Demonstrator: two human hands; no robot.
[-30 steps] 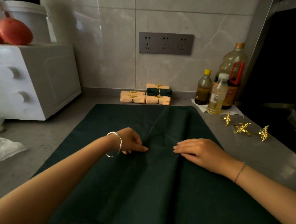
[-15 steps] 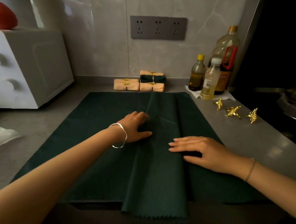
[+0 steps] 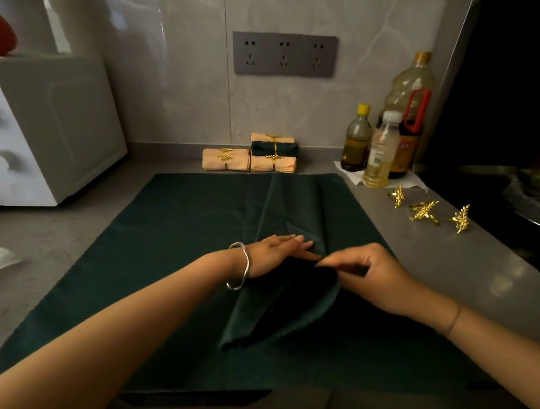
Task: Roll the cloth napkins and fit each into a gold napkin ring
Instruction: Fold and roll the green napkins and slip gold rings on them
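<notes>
On the grey counter [image 3: 441, 256], straight ahead of the person, the dark green napkin [image 3: 175, 243] lies spread. A folded band [image 3: 294, 202] runs lengthwise from the near side toward the wall. The left hand [image 3: 275, 252] lies flat on the band, fingers straight, pressing it down. Just beside it, the right hand [image 3: 372, 273] pinches the band's near part, which is lifted and turned over. Three loose gold napkin rings [image 3: 423, 211] sit off the cloth's right edge — closest to the right hand, so I judge that hand would fetch one. Finished rolls [image 3: 273, 153] are stacked at the wall. The bottles [image 3: 380, 152] carry labels — none legible.
</notes>
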